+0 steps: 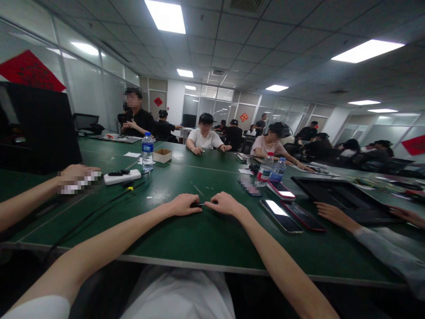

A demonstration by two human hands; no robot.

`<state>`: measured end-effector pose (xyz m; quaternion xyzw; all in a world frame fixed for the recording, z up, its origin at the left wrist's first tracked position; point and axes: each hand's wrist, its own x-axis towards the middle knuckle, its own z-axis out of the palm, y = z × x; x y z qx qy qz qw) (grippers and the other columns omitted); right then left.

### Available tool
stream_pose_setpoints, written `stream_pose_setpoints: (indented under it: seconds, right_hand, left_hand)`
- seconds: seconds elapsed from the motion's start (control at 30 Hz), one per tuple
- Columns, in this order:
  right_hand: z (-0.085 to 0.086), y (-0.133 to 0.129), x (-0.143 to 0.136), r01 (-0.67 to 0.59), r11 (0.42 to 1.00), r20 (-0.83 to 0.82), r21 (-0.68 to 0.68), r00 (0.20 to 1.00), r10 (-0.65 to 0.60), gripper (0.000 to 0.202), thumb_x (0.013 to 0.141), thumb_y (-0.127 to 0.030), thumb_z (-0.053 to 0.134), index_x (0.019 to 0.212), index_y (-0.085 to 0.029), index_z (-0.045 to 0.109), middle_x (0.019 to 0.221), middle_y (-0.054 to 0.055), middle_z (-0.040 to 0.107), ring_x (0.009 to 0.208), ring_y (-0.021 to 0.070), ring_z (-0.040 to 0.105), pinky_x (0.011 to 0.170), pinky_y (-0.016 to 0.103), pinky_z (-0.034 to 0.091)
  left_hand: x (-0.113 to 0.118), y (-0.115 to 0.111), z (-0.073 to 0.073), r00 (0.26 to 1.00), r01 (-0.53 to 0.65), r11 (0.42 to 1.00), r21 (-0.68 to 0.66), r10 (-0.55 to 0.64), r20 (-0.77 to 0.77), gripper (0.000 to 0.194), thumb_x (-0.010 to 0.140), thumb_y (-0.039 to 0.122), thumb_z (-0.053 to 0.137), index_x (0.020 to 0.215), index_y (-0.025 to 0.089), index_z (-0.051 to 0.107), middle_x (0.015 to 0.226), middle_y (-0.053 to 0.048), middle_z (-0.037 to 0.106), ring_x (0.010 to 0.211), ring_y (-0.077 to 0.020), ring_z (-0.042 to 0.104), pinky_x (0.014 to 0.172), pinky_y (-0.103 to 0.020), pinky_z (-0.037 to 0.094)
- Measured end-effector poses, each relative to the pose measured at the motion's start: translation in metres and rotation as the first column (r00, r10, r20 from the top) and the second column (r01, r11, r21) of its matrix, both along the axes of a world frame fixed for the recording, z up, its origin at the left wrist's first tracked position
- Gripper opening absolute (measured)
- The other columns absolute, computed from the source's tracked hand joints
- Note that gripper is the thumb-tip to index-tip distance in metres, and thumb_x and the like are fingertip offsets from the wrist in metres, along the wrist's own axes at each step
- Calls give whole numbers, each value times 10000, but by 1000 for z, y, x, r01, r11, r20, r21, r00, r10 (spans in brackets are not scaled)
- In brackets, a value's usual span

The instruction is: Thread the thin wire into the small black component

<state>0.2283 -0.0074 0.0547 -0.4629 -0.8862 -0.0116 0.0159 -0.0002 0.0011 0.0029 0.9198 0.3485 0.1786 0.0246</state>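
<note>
Both hands rest low over the green table (179, 239), with their fingertips nearly meeting. My left hand (184, 205) is closed, thumb and fingers pinched on a thin, dark, stick-like thing (199, 204). Opposite it, my right hand (227, 204) is curled and closed at the other end of the same thin thing. Only a short length shows between the hands; its kind is too small to make out. Just beyond lie faint light marks on the tabletop.
A water bottle (148, 151), an open cardboard box (162, 155) and a white power strip (122, 177) with a cable stand left. To the right are two bottles, phones (281, 216) and a black frame (345, 199) touched by another person's hands. Other people sit around.
</note>
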Motion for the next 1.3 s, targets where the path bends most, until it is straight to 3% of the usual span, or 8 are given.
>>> stream_pose_setpoints:
  seconds: [0.63, 1.03, 1.3]
  right_hand:
    - [4, 1, 12, 94, 990, 64, -108, 994, -87, 664, 806, -743, 357, 794, -190, 723, 786, 71, 687, 681, 170, 607, 574, 222, 393]
    - [5, 3, 14, 57, 997, 47, -47, 997, -55, 668, 838, -719, 314, 799, -197, 728, 782, 75, 691, 701, 176, 604, 615, 237, 391]
    - [6, 2, 14, 55, 998, 20, -37, 998, -54, 671, 838, -720, 320, 791, -188, 728, 786, 73, 692, 695, 170, 601, 607, 228, 394]
  left_hand:
    - [1, -5, 4, 1000, 7, 1000, -5, -7, 2, 346, 877, 523, 467, 965, 195, 535, 903, -55, 640, 796, -203, 605, 645, -271, 405]
    - [1, -1, -2, 1000, 18, 1000, 4, -18, 14, 319, 878, 502, 485, 957, 197, 529, 896, -49, 640, 798, -201, 604, 665, -274, 410]
    - [0, -5, 3, 1000, 26, 1000, -10, -26, 4, 314, 883, 490, 478, 972, 194, 530, 904, -51, 639, 805, -197, 603, 675, -272, 410]
